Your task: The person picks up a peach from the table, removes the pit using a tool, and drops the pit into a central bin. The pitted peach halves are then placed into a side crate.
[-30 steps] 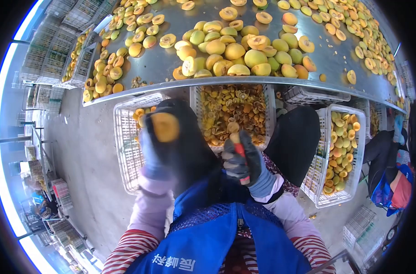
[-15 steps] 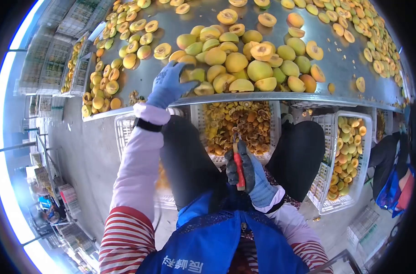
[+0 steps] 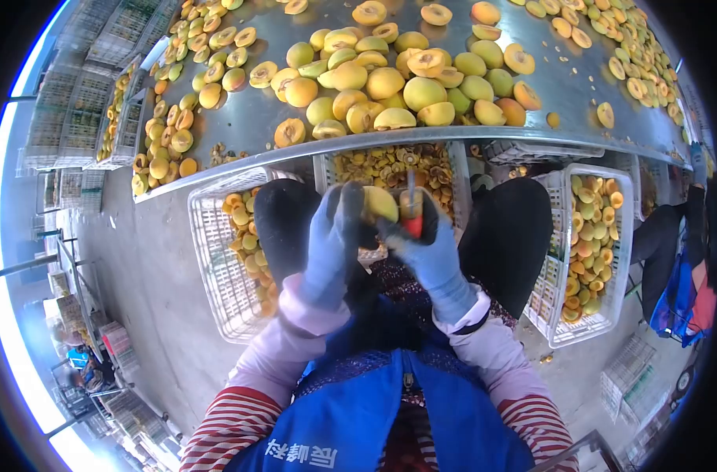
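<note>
Over the middle crate, my left hand (image 3: 332,236), in a blue and dark glove, holds a yellow-green fruit (image 3: 381,204). My right hand (image 3: 425,244), gloved the same way, is closed around a red-handled tool (image 3: 412,226) whose thin metal end points up beside the fruit. Both hands are close together above my lap, slightly blurred. Beyond them a pile of whole and halved fruits (image 3: 425,93) lies on the metal table (image 3: 248,130). Below the table edge, the middle crate (image 3: 460,169) contains cut fruit pieces.
A white crate of fruit (image 3: 209,259) stands left of my legs, another (image 3: 559,259) to the right. More fruit lies across the table's far sides. At the far right a person in blue (image 3: 677,295) sits. Crates are stacked at the upper left.
My left hand has come back from the pile on the table to my right hand, now with a fruit in it. My right hand has risen with the tool. The view has shifted slightly.
</note>
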The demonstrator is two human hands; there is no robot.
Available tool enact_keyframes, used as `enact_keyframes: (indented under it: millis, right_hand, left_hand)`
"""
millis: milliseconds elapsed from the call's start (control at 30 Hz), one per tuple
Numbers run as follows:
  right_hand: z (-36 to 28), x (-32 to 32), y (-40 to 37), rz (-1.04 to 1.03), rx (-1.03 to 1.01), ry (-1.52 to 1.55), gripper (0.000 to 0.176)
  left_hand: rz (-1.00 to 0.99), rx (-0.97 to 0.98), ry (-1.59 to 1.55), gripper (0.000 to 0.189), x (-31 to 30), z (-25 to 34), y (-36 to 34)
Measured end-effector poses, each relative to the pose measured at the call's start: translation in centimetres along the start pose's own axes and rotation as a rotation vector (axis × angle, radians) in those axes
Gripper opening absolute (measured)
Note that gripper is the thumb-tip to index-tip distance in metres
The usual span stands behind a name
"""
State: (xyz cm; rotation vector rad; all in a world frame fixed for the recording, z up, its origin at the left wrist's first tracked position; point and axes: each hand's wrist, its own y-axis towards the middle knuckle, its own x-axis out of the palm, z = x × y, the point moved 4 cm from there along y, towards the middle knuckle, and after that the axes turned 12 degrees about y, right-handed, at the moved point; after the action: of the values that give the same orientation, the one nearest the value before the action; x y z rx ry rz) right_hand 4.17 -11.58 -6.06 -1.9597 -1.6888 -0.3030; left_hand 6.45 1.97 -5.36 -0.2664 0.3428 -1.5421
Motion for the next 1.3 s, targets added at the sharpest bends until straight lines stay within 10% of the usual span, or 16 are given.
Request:
enact_keyframes:
  millis: [200,333,467,567,600,700,800,1300]
  right_hand:
    - [-3.4,0.1,-0.5,-0.473,-0.001,-0.287,0.025]
    - [-4.4,-0.4,-2.1,-0.143,-0.221,-0.407,0.024]
    - [-3.8,0.9,-6.4,-0.335,-0.238,-0.761,0.025]
    - [-3.7,1.4,-7.2,-0.290,-0.322,-0.886,0.024]
    - [-3.4,1.1,-7.4,-0.314,-0.306,-0.899,0.038]
    - [-3.7,1.1,-8.0,-0.333,-0.422,-0.917,0.050]
    - [-4.1,1.4,-7.6,-0.203,-0.590,-0.879,0.025]
    - [-1.5,1.1,-6.8,-0.287,-0.417,-0.888,0.028]
  left_hand:
    - [-0.435,0.155,0.183,0.041,-0.5,3.2,-3.1]
    - [-0.443,-0.095,-0.157,0.041,-0.4,2.5,-4.2]
    - [-0.073,0.761,0.692,0.036,0.0,4.1,-5.8]
    - [-0.184,0.371,0.207,0.027,0.5,3.3,-5.4]
    - [-0.087,0.938,0.711,0.027,0.6,4.7,-6.1]
    - [-0.123,0.653,0.510,0.034,0.8,4.2,-6.3]
    - [-0.096,0.594,0.443,0.027,0.6,2.6,-5.7]
    - [-0.208,-0.041,-0.030,0.023,1.1,2.9,-5.4]
